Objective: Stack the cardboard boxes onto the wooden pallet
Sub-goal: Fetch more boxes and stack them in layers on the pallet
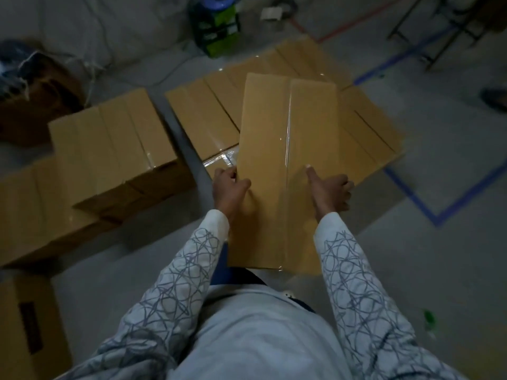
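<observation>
As my left hand [230, 187] and right hand [330, 192] are gripping opposite edges, I am balancing the cardboard box [282, 149] level. I am holding it over the boxes [203, 116] ahead.

Dim light, grey concrete floor [452, 256]. Blue tape lines [411, 198] marking angled corner at right, red tape line [356, 23] farther back. Pale sheeting [96, 23] bunched along far left, thin cable [170, 72] trailing below it. Green-and-black jug [216, 26] with blue cap. Dark metal frame legs [439, 31] top right.
</observation>
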